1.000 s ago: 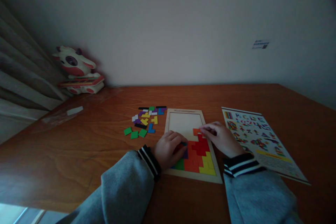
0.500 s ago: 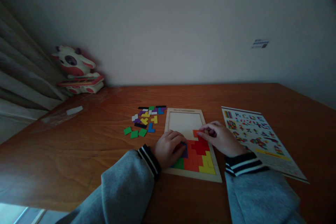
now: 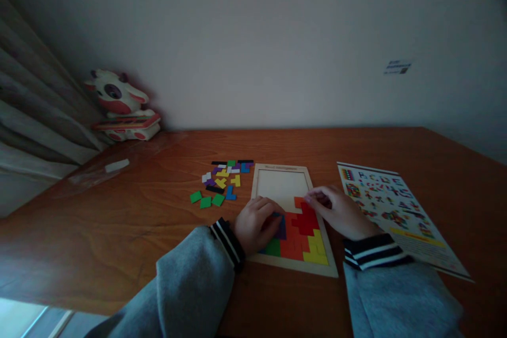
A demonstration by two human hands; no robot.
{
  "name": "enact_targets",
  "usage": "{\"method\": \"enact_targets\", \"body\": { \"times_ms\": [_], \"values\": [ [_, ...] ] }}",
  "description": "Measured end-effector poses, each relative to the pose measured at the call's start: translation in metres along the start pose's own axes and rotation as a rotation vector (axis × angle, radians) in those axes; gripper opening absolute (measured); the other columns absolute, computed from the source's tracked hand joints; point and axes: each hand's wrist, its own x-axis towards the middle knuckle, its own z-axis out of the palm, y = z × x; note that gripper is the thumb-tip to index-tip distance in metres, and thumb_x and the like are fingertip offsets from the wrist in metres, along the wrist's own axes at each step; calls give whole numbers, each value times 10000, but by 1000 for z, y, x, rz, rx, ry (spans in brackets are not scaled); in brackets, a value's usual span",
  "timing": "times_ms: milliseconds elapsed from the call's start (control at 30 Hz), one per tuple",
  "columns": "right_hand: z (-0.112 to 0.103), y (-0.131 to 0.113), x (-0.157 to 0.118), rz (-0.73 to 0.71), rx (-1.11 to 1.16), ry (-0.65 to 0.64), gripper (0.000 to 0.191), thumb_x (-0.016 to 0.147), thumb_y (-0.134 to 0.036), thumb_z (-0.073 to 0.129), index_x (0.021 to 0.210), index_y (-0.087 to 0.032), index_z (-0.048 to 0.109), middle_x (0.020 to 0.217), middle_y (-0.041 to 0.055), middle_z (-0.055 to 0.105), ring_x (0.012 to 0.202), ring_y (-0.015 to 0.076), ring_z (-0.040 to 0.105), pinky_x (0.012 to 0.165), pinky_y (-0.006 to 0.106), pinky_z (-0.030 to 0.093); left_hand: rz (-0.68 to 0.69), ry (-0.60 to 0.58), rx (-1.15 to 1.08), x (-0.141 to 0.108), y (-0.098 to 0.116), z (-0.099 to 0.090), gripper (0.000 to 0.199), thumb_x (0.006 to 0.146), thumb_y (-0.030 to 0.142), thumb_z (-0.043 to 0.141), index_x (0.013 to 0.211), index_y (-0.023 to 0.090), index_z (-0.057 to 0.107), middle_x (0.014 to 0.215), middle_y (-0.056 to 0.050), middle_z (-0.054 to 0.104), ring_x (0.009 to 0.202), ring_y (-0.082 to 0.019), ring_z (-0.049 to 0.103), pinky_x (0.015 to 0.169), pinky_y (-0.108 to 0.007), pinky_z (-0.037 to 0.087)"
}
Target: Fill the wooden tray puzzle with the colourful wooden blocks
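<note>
A wooden puzzle tray point(image 3: 280, 168) lies on the table in front of me, its lower half filled with flat coloured pieces. My left hand point(image 3: 259, 224) rests over the tray's left side, fingers bent and thumb apart, beside a purple piece point(image 3: 281, 229) and a green piece point(image 3: 273, 247). My right hand point(image 3: 343, 211) is at the tray's right edge, thumb and index tips together. Those tips are by a small orange piece point(image 3: 298, 202) and a red piece point(image 3: 307, 221); whether anything is between them is hidden.
Loose puzzle pieces point(image 3: 221, 183) in several colours lie left of the tray. A printed pattern sheet point(image 3: 412, 237) lies to the right. A toy cow with a keyboard point(image 3: 127, 108) stands at the back left by the curtain point(image 3: 35, 100). A wall point(image 3: 277, 53) rises behind the table.
My right fingertips have shifted slightly right relative to the small orange piece, showing more of it. My left hand stays in place. The whole view has shifted a little.
</note>
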Motion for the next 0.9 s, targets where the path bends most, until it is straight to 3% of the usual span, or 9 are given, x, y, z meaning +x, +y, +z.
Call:
{"method": "enact_targets", "body": {
  "times_ms": [133,200,267,333,433,600,900],
  "values": [
    [7,0,-1,41,-26,60,392,860,-541,557,1041,-202,639,1001,110,656,865,224,661,787,384,554,-39,43,-1,-1,1,-18,179,941,256,467,1013,183,614,980,-87,669,948,-213,608,881,-367,483],
    [10,1,-2,11,-90,88,508,844,-584,562,1175,-201,605,1113,136,620,984,259,643,856,418,537,-58,22,71,-6,-5,-34,228,933,337,505,1067,186,610,1062,-100,656,1009,-231,598,920,-397,472],
    [12,2,-3,-69,-167,93,589,845,-609,544,1271,-203,568,1260,155,561,1150,298,572,971,463,476,-71,-53,146,-15,-15,-50,476,837,511,626,1195,200,575,1228,-120,603,1116,-276,562,989,-459,437],
    [13,4,-3,-136,-239,58,606,861,-622,508,1297,-206,569,1373,148,505,1254,322,495,1046,500,407,-59,-184,209,-27,-26,-63,912,596,698,740,1337,226,493,1410,-138,482,1259,-361,457,1074,-552,341],
    [12,7,-3,-139,-352,-14,657,854,-657,484,1305,-191,591,1415,139,505,1244,357,499,1038,536,402,-100,-296,308,-43,-40,-73,1234,409,783,762,1453,257,369,1540,-143,315,1378,-442,282,1112,-636,216],
    [8,9,-4,-127,-464,-58,727,833,-709,459,1331,-196,588,1452,102,496,1207,380,522,1003,541,428,-174,-271,418,-55,-54,-76,1156,504,824,696,1454,247,377,1538,-140,328,1404,-413,261,1144,-619,144],
    [3,17,-2,-77,-399,-89,758,795,-740,487,1332,-214,585,1467,61,484,1256,348,492,1036,512,417,-291,-162,554,-50,-67,-79,772,819,706,531,1415,226,430,1503,-126,400,1371,-332,370,1123,-579,258]
  ]
}}
